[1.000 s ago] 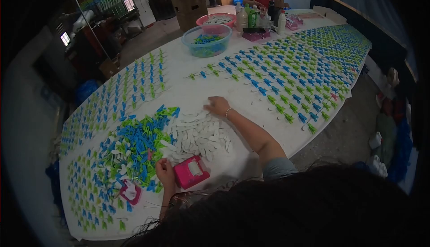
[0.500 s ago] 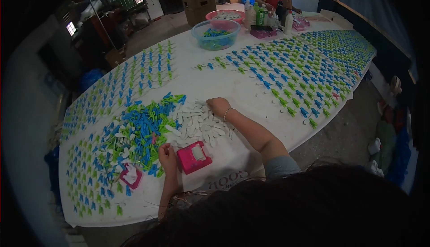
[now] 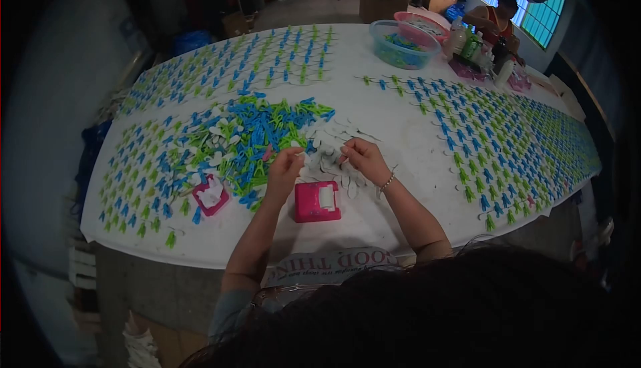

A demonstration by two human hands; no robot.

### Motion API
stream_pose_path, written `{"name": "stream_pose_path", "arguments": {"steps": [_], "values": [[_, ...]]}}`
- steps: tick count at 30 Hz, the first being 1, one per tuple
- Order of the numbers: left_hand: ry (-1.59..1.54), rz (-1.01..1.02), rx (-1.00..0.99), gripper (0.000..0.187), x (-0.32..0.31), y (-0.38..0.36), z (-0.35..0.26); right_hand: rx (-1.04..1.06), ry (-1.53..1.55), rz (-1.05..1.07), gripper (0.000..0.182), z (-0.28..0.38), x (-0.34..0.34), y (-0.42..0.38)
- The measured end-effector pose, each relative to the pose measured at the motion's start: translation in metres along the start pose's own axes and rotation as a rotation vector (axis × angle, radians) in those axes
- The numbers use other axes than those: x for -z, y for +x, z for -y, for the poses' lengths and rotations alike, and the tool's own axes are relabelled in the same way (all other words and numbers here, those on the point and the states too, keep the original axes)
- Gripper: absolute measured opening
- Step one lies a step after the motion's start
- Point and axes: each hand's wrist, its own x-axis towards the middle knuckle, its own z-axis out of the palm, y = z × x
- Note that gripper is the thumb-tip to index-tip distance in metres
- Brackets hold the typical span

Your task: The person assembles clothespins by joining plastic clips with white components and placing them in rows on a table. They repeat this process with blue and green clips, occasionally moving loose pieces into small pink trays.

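Note:
Both hands are over the white table, just in front of a heap of blue and green clips (image 3: pixel 260 128). My left hand (image 3: pixel 287 166) is closed in a pinch with a small white bit at its fingertips, too small to name. My right hand (image 3: pixel 362 158), a beaded bracelet at its wrist, is pinched over the pile of white pieces (image 3: pixel 327 138); what it holds cannot be made out. Below and between the hands lies a pink tape dispenser (image 3: pixel 310 202) with a whitish roll. A small pink tray (image 3: pixel 222 202) with white pieces is to the left.
Rows of blue and green clips (image 3: pixel 487 134) cover the table's right side, with more rows (image 3: pixel 267 54) at the back left. A blue tub (image 3: pixel 404 61), a pink basin (image 3: pixel 434 24) and bottles (image 3: pixel 471 46) stand at the back, near a seated person (image 3: pixel 499 21).
The view has turned and shifted, so the table appears moved. My left hand has come up from beside the dispenser, and the two hands are now closer together.

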Motion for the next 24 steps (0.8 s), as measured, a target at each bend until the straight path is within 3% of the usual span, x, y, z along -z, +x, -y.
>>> {"name": "stream_pose_path", "arguments": {"steps": [3, 5, 6, 8, 14, 18, 19, 22, 24], "values": [[-0.185, 0.109, 0.128, 0.012, -0.01, 0.005, -0.011, 0.055, -0.037, 0.084, 0.018, 0.008, -0.027, -0.02], [-0.244, 0.11, 0.159, 0.011, -0.007, 0.003, -0.006, 0.309, -0.291, 0.05, 0.019, 0.001, -0.035, -0.027], [-0.307, 0.121, 0.183, 0.01, -0.006, 0.003, -0.005, 0.304, -0.287, 0.053, 0.019, -0.001, -0.036, -0.03], [-0.269, 0.154, 0.171, 0.011, -0.002, -0.002, -0.005, 0.078, 0.013, 0.1, 0.019, -0.004, -0.035, -0.036], [-0.124, 0.324, 0.139, 0.012, 0.007, -0.015, -0.012, -0.072, 0.198, 0.215, 0.015, -0.009, -0.04, -0.048], [-0.061, 0.355, 0.159, 0.013, 0.008, -0.024, -0.003, -0.043, 0.147, 0.182, 0.014, -0.021, -0.045, -0.051], [-0.063, 0.351, 0.164, 0.013, 0.006, -0.025, 0.0, 0.001, 0.01, 0.149, 0.013, -0.023, -0.045, -0.053], [0.007, 0.24, 0.052, 0.015, 0.005, -0.031, 0.002, 0.07, -0.188, 0.104, 0.013, -0.019, -0.049, -0.055], [0.217, 0.184, -0.067, 0.012, 0.007, -0.034, -0.001, 0.098, -0.25, 0.093, 0.013, -0.018, -0.051, -0.056]]}}
